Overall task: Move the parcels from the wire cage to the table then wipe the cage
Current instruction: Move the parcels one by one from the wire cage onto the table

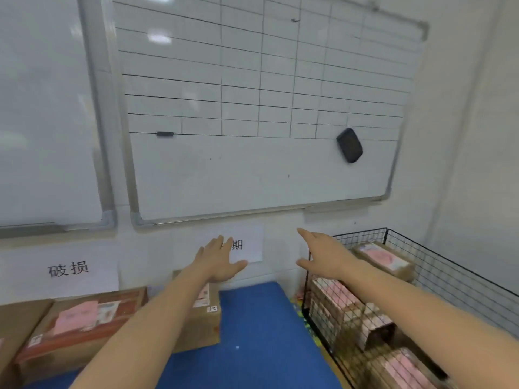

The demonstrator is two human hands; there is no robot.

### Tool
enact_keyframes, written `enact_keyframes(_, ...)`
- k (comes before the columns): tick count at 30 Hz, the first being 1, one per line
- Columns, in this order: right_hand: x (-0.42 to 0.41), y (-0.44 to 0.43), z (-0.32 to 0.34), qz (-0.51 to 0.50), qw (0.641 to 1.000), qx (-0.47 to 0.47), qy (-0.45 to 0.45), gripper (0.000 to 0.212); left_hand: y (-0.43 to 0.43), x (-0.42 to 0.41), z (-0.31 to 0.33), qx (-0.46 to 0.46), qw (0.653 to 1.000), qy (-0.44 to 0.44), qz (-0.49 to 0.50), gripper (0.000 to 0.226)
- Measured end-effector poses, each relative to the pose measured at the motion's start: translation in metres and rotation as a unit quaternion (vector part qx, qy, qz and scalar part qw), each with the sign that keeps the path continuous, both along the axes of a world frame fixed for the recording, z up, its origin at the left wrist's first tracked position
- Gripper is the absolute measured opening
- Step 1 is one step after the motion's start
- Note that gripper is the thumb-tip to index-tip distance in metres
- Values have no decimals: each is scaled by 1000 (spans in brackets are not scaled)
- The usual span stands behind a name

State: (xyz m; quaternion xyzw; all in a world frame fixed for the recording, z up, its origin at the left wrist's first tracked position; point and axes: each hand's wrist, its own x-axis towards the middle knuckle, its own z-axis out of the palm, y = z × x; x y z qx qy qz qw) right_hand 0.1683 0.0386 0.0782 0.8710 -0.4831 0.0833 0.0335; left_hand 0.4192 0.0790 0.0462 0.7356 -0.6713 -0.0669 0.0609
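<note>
Above blue table (258, 332), left hand (222, 262), right hand (323, 254), both straight-fingered, empty, wall sign (68, 269) reading "破损", parcels (337, 307) in wire cage (449, 279)

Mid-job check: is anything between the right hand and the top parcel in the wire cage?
Nothing visible does. The open right hand hovers beside the topmost brown cardboard parcel with a pink label, near the rim of the black wire cage; no lid shows over it.

Black wire cage (449, 279), standing just right of the blue table (258, 318), holds stacked brown parcels (337, 301) with pink labels; further cardboard parcels (81, 327) lie flat on the table's left side.
</note>
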Motion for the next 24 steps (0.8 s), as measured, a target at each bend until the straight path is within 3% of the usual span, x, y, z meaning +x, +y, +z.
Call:
enact_keyframes(9, -186, -47, -3, -65, 998, 5, 2, 79, -63, -168, 0, -7, 999, 30, -13, 78)
enact_keyframes(16, -253, -64, -8, -118, 992, 30, -16, 70, -97, -236, -6, -5, 997, 38, -61, 78)
enact_keyframes(24, -312, -90, -30, -131, 990, 45, 17, 80, -125, -289, -21, -1, 996, 44, -77, 77)
